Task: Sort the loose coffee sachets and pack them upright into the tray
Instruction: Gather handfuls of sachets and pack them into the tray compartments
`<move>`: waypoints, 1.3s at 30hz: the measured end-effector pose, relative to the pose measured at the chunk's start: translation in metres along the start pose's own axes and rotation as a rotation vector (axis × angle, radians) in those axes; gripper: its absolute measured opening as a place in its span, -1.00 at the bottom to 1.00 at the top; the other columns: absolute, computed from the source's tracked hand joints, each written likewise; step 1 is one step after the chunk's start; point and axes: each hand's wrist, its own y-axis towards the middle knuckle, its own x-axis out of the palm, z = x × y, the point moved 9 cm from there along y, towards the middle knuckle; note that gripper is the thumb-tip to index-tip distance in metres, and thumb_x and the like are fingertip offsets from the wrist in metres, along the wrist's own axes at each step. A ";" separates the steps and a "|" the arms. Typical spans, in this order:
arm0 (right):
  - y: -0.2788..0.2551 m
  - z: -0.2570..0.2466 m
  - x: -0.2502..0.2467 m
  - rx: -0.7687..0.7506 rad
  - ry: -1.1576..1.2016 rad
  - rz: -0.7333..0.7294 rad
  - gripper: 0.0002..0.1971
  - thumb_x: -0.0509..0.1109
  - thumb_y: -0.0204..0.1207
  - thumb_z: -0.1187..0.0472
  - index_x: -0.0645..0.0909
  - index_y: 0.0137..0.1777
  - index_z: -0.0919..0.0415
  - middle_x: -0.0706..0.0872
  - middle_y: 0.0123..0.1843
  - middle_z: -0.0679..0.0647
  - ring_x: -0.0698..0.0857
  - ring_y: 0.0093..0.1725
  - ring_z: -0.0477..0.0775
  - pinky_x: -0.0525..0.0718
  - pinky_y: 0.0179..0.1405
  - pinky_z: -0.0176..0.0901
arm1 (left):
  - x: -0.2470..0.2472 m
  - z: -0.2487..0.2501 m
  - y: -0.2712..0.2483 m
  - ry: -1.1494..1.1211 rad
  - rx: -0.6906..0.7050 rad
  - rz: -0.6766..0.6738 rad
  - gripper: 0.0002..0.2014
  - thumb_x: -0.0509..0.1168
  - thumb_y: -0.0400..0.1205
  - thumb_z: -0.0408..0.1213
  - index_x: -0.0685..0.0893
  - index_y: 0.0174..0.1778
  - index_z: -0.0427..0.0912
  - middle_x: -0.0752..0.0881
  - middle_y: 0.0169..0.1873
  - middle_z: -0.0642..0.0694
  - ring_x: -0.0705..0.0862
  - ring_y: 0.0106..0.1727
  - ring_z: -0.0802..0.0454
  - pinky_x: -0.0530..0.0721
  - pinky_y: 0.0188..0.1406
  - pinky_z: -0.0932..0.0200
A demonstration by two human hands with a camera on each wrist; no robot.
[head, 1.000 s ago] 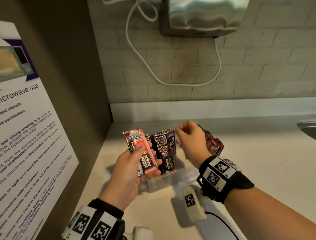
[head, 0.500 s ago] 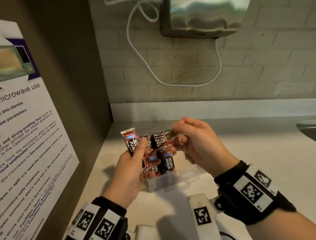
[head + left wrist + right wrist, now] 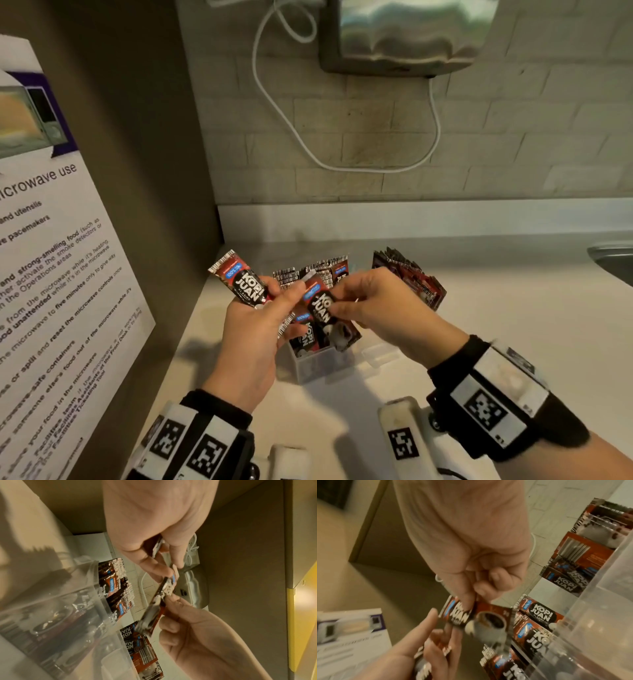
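- Nearest the camera, above the front edge of the counter (image 3: 513,325), the left hand (image 3: 253,342) gripped a small bundle of sachets, its thumb laid across the top sachet (image 3: 245,282), printed face up.
- Just beside it, the right hand (image 3: 373,308) pinched a single sachet (image 3: 323,313) between thumb and fingertips (image 3: 467,597); half a second earlier both hands had met on the bundle higher up, so this sachet appeared to have been drawn off and turned label-forward.
- Directly below, the clear tray (image 3: 318,365) stood on the counter with several sachets already upright in its near compartment (image 3: 305,337); the pinched sachet hung tilted over them, its lower end close to or just inside the rim.
- Judged from this, one more sachet was about to be seated, while the left hand's bundle remained to be sorted.
- Behind the hands, a second packed group of sachets (image 3: 411,281) stood upright at the tray's far end.
- Farthest back, a white cable (image 3: 298,137) looped down the tiled wall.
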 end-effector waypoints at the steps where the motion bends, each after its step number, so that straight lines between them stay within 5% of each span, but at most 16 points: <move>1: 0.004 0.004 -0.009 0.033 0.072 0.068 -0.87 0.42 0.50 0.44 0.67 -0.26 0.30 0.65 -0.49 -0.03 0.51 -0.63 -0.28 0.45 -0.60 -0.48 | -0.001 -0.001 0.000 -0.014 -0.015 0.011 -0.83 0.40 0.57 -0.35 0.55 -0.25 -0.12 0.79 -0.34 -0.06 0.80 -0.30 0.06 0.62 -0.60 0.29; 3: 0.015 0.015 -0.035 0.099 0.274 0.285 -0.80 0.34 0.55 0.49 0.61 -0.29 0.30 0.66 -0.48 0.05 0.58 -0.62 -0.17 0.52 -0.66 -0.39 | -0.004 -0.003 0.000 -0.036 -0.050 0.032 -0.90 0.37 0.62 -0.23 0.61 -0.18 -0.11 0.79 -0.32 -0.04 0.81 -0.26 0.04 0.63 -0.59 0.28; 6: 0.035 0.039 -0.054 0.207 0.427 0.487 -0.77 0.25 0.58 0.52 0.56 -0.27 0.28 0.69 -0.33 0.20 0.67 -0.47 0.04 0.74 -0.39 -0.18 | -0.002 -0.006 -0.002 -0.037 -0.082 0.033 -0.91 0.35 0.64 -0.18 0.64 -0.13 -0.09 0.76 -0.35 -0.01 0.79 -0.29 0.07 0.63 -0.58 0.28; 10: 0.064 0.075 -0.036 0.374 0.296 0.391 -0.77 0.26 0.49 0.56 0.54 -0.29 0.26 0.74 -0.11 0.30 0.76 -0.18 0.25 0.79 -0.09 0.15 | 0.003 -0.007 -0.006 -0.022 -0.082 0.000 -0.92 0.34 0.64 -0.19 0.63 -0.12 -0.09 0.71 -0.37 -0.02 0.75 -0.36 0.10 0.62 -0.59 0.28; 14: 0.068 0.093 -0.017 0.418 0.238 0.256 -0.74 0.26 0.58 0.40 0.45 -0.29 0.07 0.62 -0.12 0.13 0.68 -0.07 0.15 0.78 0.00 0.07 | 0.001 -0.006 -0.005 -0.004 -0.081 -0.005 -0.93 0.35 0.64 -0.19 0.65 -0.10 -0.10 0.71 -0.35 -0.03 0.76 -0.33 0.07 0.63 -0.57 0.26; 22: 0.070 0.113 -0.007 0.457 0.210 0.225 -0.77 0.26 0.57 0.39 0.43 -0.28 0.10 0.60 -0.18 0.11 0.68 -0.07 0.18 0.77 0.02 0.11 | -0.002 -0.013 -0.007 0.001 -0.098 -0.006 -0.89 0.35 0.63 -0.19 0.66 -0.15 -0.14 0.72 -0.38 -0.01 0.75 -0.30 0.06 0.66 -0.54 0.24; 25: 0.081 0.126 -0.008 0.467 0.160 0.258 -0.88 0.24 0.51 0.44 0.49 -0.08 0.21 0.72 -0.04 0.23 0.74 0.00 0.26 0.75 0.03 0.23 | 0.001 -0.015 -0.006 0.003 -0.106 -0.010 -0.90 0.35 0.63 -0.19 0.68 -0.10 -0.13 0.73 -0.37 -0.03 0.76 -0.32 0.07 0.66 -0.55 0.25; 28: 0.108 0.164 -0.007 0.473 0.122 0.275 -0.77 0.24 0.45 0.44 0.49 0.08 0.27 0.74 0.04 0.32 0.74 0.02 0.34 0.73 0.04 0.32 | 0.002 -0.016 -0.005 0.003 -0.107 -0.009 -0.90 0.35 0.63 -0.19 0.68 -0.11 -0.13 0.73 -0.38 -0.04 0.77 -0.33 0.07 0.67 -0.56 0.25; 35: 0.074 0.119 -0.010 0.455 0.118 0.342 -0.74 0.36 0.50 0.36 0.48 0.18 0.29 0.69 0.06 0.19 0.71 0.06 0.21 0.74 0.09 0.17 | -0.001 -0.018 -0.004 0.007 -0.113 -0.010 -0.91 0.34 0.64 -0.20 0.66 -0.10 -0.14 0.72 -0.34 -0.06 0.75 -0.32 0.06 0.68 -0.52 0.23; 39: 0.070 0.113 -0.012 0.447 0.134 0.354 -0.80 0.21 0.54 0.43 0.45 0.16 0.34 0.65 0.13 0.28 0.69 0.11 0.29 0.73 0.09 0.19 | 0.000 -0.017 -0.005 0.003 -0.112 -0.013 -0.91 0.34 0.64 -0.21 0.66 -0.13 -0.13 0.71 -0.36 -0.06 0.75 -0.33 0.06 0.68 -0.52 0.24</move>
